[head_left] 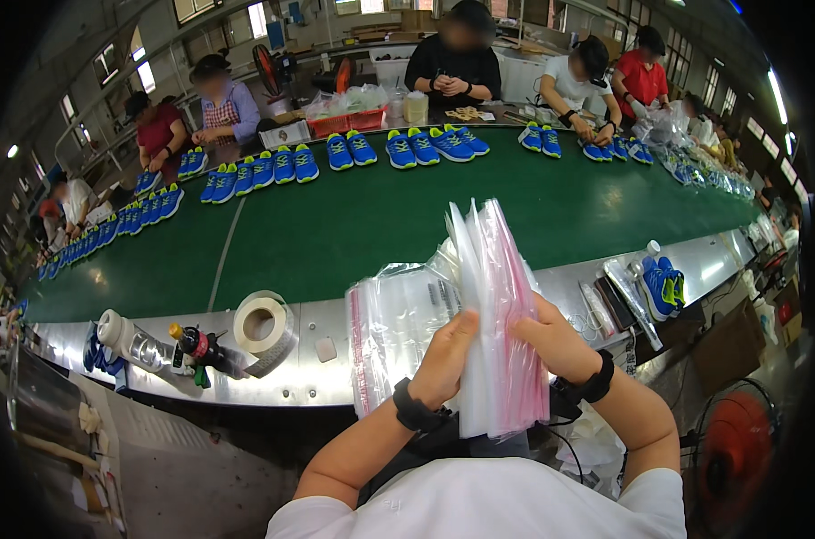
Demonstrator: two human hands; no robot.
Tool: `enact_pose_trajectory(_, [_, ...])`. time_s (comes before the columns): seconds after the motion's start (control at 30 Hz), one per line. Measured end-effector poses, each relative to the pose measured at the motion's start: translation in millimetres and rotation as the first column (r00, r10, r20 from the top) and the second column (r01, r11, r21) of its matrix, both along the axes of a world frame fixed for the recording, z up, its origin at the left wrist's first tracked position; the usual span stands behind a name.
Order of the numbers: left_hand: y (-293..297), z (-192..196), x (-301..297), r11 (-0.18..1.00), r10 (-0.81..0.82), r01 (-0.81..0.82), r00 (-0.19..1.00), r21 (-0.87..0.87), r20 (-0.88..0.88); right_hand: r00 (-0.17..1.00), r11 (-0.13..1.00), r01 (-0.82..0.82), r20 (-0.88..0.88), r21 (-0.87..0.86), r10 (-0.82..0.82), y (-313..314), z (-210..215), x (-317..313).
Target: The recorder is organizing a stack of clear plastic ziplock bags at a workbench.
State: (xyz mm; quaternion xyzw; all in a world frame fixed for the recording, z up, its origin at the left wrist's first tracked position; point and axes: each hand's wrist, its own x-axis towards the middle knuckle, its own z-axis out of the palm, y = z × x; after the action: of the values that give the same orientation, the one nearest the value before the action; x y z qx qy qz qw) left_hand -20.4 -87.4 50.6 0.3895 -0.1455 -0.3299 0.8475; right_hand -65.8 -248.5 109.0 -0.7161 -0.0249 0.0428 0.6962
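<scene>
A thick stack of clear plastic bags (490, 341) with pinkish-red edges stands upright between my two hands, above the near edge of the metal table. My left hand (447, 357) grips the stack's left side, thumb pressed against it. On the other side my right hand (558, 340) is closed on the same stack, its thumb on the front. The bags fan apart slightly at the top. Fingers behind the stack are hidden. Beside my left hand, a flat pile of similar clear bags (380, 328) lies on the metal surface.
Beyond the metal ledge (327, 314) runs a green conveyor belt (336, 225) carrying blue sneakers (411, 149) along its far side. A label roll (260, 323) and bottles (131, 340) lie left; blue shoes (662, 287) stand right. Co-workers (457, 67) line the far side. A red fan (735, 440) stands lower right.
</scene>
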Motion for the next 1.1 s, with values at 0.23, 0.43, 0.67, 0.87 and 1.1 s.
enact_pose_trajectory(0.23, [-2, 3, -1, 0.986, 0.039, -0.064, 0.987, 0.157, 0.159, 0.998, 0.998, 0.021, -0.062, 0.063, -0.017, 1, 0, -2])
enact_pose_trajectory(0.43, [-10, 11, -5, 0.93, 0.131, -0.262, 0.892, 0.259, 0.433, 0.999, 0.994, -0.023, 0.024, -0.105, 0.026, 7, -3, 1])
enact_pose_trajectory(0.67, [6, 8, 6, 0.988, 0.09, -0.111, 0.98, 0.112, 0.175, 0.962, 0.97, 0.14, -0.259, 0.2, -0.085, -17, 0, 1])
enact_pose_trajectory(0.87, [3, 10, -1, 0.986, 0.111, -0.13, 0.979, 0.105, 0.17, 0.965, 0.977, 0.144, -0.242, 0.156, -0.103, -17, -3, -1])
enact_pose_trajectory(1.1, [-16, 14, -9, 0.938, 0.203, -0.299, 0.884, 0.176, 0.421, 0.988, 0.994, 0.102, -0.123, 0.033, -0.097, -8, -10, -1])
